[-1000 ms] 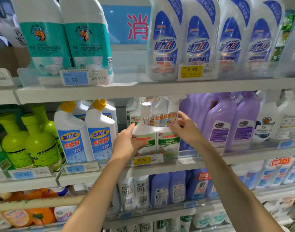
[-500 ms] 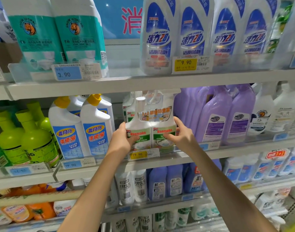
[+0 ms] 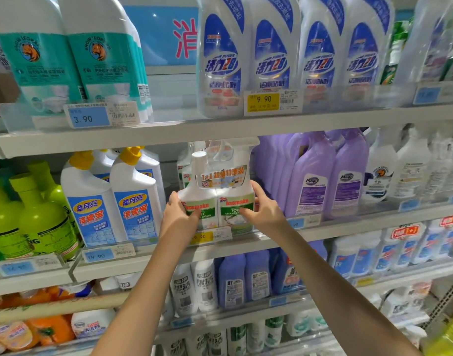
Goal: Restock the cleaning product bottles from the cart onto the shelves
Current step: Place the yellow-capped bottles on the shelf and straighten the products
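**Twin pack held at the front of the middle shelf**

Since a second ago the right hand [image 3: 265,211] has slid down from the promo band to the labelled body of the twin pack [image 3: 217,188], while the left hand [image 3: 178,219] has kept to the pack's other side. Both hands now grip the pack, the left at its 9 o'clock and the right at its 3 o'clock, each with a thumb across a green label. The pack stands upright at the front of the middle shelf [image 3: 361,226]. Its base is hidden behind the yellow price tag [image 3: 202,237] at 6 o'clock. Yellow-capped bottles [image 3: 135,201] stand at its 9 o'clock, purple bottles [image 3: 330,176] at its 3 o'clock, and blue-and-white bottles [image 3: 271,55] one shelf up at 12 o'clock.
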